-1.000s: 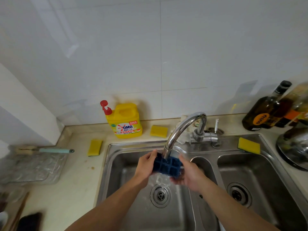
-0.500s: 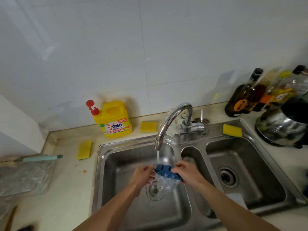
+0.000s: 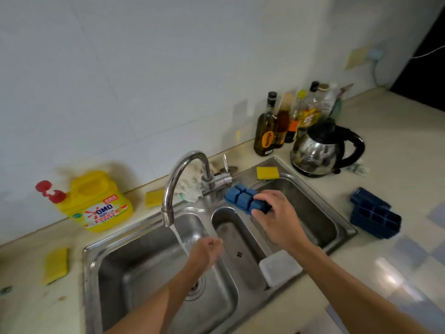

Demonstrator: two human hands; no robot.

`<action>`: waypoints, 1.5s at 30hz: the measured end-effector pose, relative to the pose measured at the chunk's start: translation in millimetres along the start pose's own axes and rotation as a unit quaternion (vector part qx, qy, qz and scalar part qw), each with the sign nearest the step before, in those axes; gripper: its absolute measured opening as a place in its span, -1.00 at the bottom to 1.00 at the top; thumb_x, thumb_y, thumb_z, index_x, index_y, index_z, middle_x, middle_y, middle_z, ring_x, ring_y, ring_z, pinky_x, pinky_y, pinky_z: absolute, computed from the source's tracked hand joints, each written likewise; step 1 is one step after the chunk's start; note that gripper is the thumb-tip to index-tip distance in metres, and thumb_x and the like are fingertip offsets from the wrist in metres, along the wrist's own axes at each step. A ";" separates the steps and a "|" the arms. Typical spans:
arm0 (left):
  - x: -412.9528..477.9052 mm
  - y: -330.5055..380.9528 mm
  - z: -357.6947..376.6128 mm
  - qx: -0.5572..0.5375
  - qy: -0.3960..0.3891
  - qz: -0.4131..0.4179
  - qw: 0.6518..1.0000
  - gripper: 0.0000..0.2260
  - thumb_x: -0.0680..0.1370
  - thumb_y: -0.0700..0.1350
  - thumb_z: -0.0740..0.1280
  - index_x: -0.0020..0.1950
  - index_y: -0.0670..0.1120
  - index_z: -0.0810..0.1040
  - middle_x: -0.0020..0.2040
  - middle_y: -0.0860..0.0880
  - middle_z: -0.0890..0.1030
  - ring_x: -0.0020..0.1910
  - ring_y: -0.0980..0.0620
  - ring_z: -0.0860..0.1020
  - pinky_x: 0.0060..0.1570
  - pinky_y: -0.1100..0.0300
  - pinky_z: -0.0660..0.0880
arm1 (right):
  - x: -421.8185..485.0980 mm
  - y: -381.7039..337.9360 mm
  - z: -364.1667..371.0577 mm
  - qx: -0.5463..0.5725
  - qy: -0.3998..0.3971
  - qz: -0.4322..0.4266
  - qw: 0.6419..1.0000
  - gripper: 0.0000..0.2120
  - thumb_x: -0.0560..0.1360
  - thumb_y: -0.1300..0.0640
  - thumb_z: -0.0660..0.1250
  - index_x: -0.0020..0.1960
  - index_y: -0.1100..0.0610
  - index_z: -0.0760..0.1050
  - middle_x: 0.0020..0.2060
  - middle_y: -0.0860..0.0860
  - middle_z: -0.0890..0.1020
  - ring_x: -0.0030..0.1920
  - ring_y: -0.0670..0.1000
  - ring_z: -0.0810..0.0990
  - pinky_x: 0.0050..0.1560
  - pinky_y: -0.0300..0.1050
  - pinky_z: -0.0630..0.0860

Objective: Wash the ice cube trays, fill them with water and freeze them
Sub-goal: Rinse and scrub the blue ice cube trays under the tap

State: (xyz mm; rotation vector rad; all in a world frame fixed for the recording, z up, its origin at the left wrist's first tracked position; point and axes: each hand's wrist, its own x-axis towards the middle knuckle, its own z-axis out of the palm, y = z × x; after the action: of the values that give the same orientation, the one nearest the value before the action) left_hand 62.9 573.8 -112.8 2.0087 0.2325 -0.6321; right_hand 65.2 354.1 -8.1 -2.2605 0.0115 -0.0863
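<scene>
My right hand (image 3: 277, 219) grips a blue ice cube tray (image 3: 242, 197) by one end and holds it upside down, above the ridge between the two sink basins, just right of the tap (image 3: 183, 174). Water runs from the spout into the left basin (image 3: 134, 266). My left hand (image 3: 207, 251) sits under the stream with its fingers loosely curled and holds nothing. More dark blue ice cube trays (image 3: 374, 213) lie stacked on the counter to the right of the sink.
A yellow detergent jug (image 3: 96, 203) stands left of the tap, with yellow sponges (image 3: 55, 265) on the counter and sink rim. Bottles (image 3: 267, 131) and a steel kettle (image 3: 320, 150) crowd the back right. A white lidded box (image 3: 279, 267) rests on the sink's front edge.
My right hand has carried the blue tray out of the stream, up and to the right. My left hand let go of it and stays under the water. The view swung right.
</scene>
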 end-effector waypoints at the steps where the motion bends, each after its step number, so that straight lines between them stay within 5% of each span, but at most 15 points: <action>1: 0.5 5.4 3.7 0.020 0.006 0.004 1.000 -0.78 0.66 -0.07 0.28 -0.04 -0.17 0.63 -0.18 -0.17 0.63 -0.24 0.00 0.57 -0.20 0.13 0.48 | 3.1 0.9 -12.4 0.011 0.019 -0.013 1.000 -0.69 0.53 0.12 0.43 0.26 0.04 0.55 0.22 -0.10 0.43 0.14 -0.15 0.49 0.23 -0.28 0.46; 3: 2.1 16.3 13.0 0.037 0.023 0.014 0.999 -0.78 0.66 -0.01 0.28 -0.11 -0.04 0.62 -0.17 -0.16 0.68 -0.26 0.02 0.60 -0.20 0.12 0.53 | 8.8 5.5 -36.2 0.025 0.048 -0.040 0.998 -0.68 0.54 0.10 0.42 0.29 0.02 0.54 0.26 -0.13 0.41 0.21 -0.15 0.46 0.24 -0.30 0.43; 7: 4.3 46.5 38.2 0.038 0.052 0.014 0.998 -0.79 0.64 -0.09 0.30 -0.14 -0.11 0.63 -0.08 -0.24 0.69 -0.07 -0.19 0.67 0.00 -0.03 0.58 | 17.7 40.5 -70.9 0.020 0.071 -0.070 0.995 -0.67 0.55 0.06 0.40 0.30 -0.01 0.52 0.28 -0.16 0.40 0.21 -0.16 0.45 0.23 -0.28 0.43; 10: -0.4 73.2 64.6 0.049 0.063 0.029 0.996 -0.77 0.64 -0.10 0.26 -0.06 -0.21 0.63 -0.10 -0.25 0.68 -0.04 -0.24 0.66 0.05 -0.07 0.57 | 17.8 99.4 -79.2 -0.053 0.007 -0.016 0.998 -0.66 0.56 0.06 0.40 0.32 0.05 0.52 0.29 -0.05 0.42 0.20 -0.11 0.44 0.25 -0.20 0.41; 13: -7.4 96.7 85.7 0.056 0.077 0.034 0.995 -0.80 0.65 -0.06 0.27 -0.06 -0.07 0.65 -0.13 -0.08 0.71 -0.09 -0.08 0.69 0.01 0.02 0.59 | 7.7 161.0 -82.1 -0.125 -0.102 0.062 0.985 -0.67 0.59 0.04 0.36 0.33 0.08 0.53 0.32 0.03 0.44 0.23 -0.01 0.48 0.22 -0.23 0.34; 16: -10.9 111.5 102.2 0.063 0.097 0.032 0.993 -0.80 0.65 -0.05 0.27 -0.04 -0.06 0.66 -0.12 -0.04 0.72 -0.11 -0.02 0.69 0.05 0.05 0.61 | 8.5 192.8 -94.9 -0.127 -0.095 0.052 0.986 -0.63 0.58 0.00 0.33 0.35 0.07 0.50 0.32 -0.01 0.41 0.23 -0.01 0.47 0.23 -0.21 0.36; 22: -11.0 134.4 121.3 0.088 0.106 0.023 0.990 -0.82 0.65 -0.05 0.28 -0.03 -0.07 0.65 -0.11 -0.05 0.71 -0.14 0.03 0.69 0.07 -0.01 0.62 | 14.5 204.5 -115.4 -0.131 -0.108 -0.021 0.985 -0.62 0.60 -0.04 0.32 0.38 0.05 0.49 0.38 -0.04 0.37 0.32 0.01 0.45 0.35 -0.07 0.42; 27: 1.4 151.3 128.7 0.112 0.091 0.040 0.989 -0.86 0.63 0.00 0.29 -0.07 0.08 0.61 -0.12 0.04 0.70 -0.12 0.07 0.68 0.09 0.04 0.60 | 29.9 214.2 -130.8 -0.132 -0.095 0.013 0.987 -0.59 0.62 -0.01 0.29 0.43 0.09 0.45 0.41 0.02 0.35 0.38 0.06 0.39 0.41 0.01 0.38; 36: 33.2 159.5 137.4 0.120 0.053 0.069 0.989 -0.82 0.66 0.02 0.27 0.09 0.00 0.62 -0.07 0.09 0.68 -0.11 0.16 0.67 0.06 0.16 0.57 | 17.1 218.5 -105.0 -0.107 -0.030 0.051 0.992 -0.61 0.60 0.00 0.35 0.40 0.08 0.49 0.39 -0.01 0.37 0.34 0.01 0.43 0.37 -0.08 0.42; 45: 68.9 158.9 129.7 0.145 0.021 0.089 0.985 -0.85 0.65 -0.05 0.29 0.17 0.00 0.60 0.04 0.05 0.68 0.03 0.11 0.64 0.14 0.12 0.55 | 19.1 221.0 -93.7 -0.157 -0.059 0.064 0.984 -0.61 0.63 -0.04 0.28 0.42 0.05 0.48 0.43 0.02 0.37 0.40 0.05 0.36 0.41 -0.04 0.37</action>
State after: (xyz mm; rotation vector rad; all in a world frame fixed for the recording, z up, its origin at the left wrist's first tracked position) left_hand 143.2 375.8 -78.1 2.2928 -0.0167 -0.5335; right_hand 82.7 140.5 -117.7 -2.5690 0.1148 0.1257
